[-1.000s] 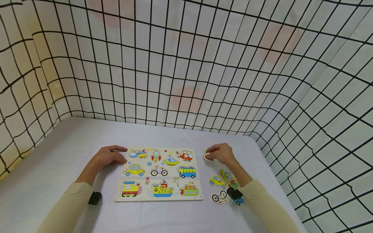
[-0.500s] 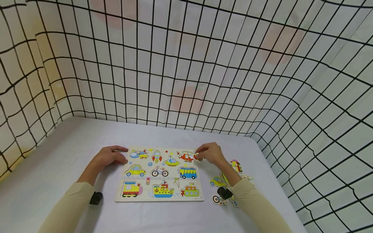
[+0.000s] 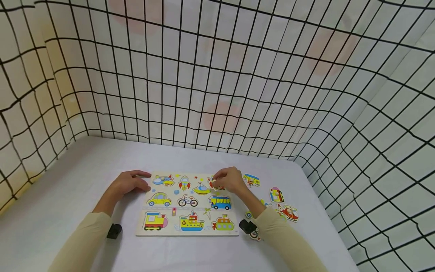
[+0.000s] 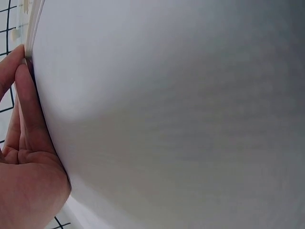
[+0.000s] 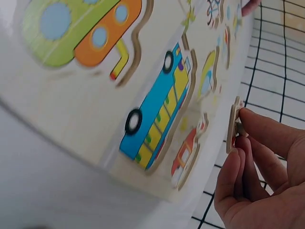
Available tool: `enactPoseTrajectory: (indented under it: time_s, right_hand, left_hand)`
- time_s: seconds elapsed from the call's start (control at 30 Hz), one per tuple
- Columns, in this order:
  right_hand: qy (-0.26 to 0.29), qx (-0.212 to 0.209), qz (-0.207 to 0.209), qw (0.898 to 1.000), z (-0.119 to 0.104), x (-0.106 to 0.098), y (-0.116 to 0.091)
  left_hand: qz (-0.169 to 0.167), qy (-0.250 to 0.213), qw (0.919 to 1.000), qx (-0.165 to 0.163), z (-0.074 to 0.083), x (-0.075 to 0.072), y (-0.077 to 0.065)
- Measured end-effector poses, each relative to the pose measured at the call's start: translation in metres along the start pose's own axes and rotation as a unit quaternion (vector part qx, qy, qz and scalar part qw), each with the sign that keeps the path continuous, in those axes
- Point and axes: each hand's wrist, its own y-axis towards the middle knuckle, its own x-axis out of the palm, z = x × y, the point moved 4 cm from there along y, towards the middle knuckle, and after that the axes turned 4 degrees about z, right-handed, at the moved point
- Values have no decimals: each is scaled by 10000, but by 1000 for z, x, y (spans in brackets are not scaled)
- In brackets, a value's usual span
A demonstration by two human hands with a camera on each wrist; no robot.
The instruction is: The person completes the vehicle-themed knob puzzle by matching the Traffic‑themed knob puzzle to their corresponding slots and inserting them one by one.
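Observation:
My right hand (image 3: 232, 180) pinches a wooden puzzle piece (image 5: 233, 125) by its small knob, above the board's upper right corner. The piece is nearly edge-on in the right wrist view; some red shows, but its picture is hard to tell. Below it lies the puzzle board (image 3: 170, 231), with a printed helicopter recess (image 5: 185, 157) and a bus recess (image 5: 157, 114) close by. My left hand (image 3: 126, 183) rests at the board's upper left edge, thumb and fingers extended; in the left wrist view the fingertips (image 4: 23, 69) touch the board's edge.
Right of the board lie loose pieces: a bus (image 3: 251, 178), a train (image 3: 276, 195), a helicopter (image 3: 289, 212) and a bicycle (image 3: 255, 235). Others are partly hidden by my right forearm. A black wire grid (image 3: 190, 113) stands around the white table.
My right hand has carried the pinched piece leftward from beside the board to over its upper right corner. The left hand keeps its place at the board's edge.

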Motion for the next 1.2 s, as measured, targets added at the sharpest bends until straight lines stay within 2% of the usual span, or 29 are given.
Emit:
enactPoseTrajectory:
  time_s: [0.3,0.67,0.9,1.2]
  right_hand:
    - [244,-471,-159,9985,-16,28,0]
    - [493,-519,-192,9972,-31,55,2]
    - [208,-376,-149,9990,-42,68,3]
    - [317,-226,-164,9991,-49,85,9]
  left_hand:
    - [-25,178,9998,81,0,0,1]
    - [-18,184,9998,92,0,1,0]
    - [-42,185,9997,148,0,-1,3]
    - [-54,187,9998,94,-1,0,3]
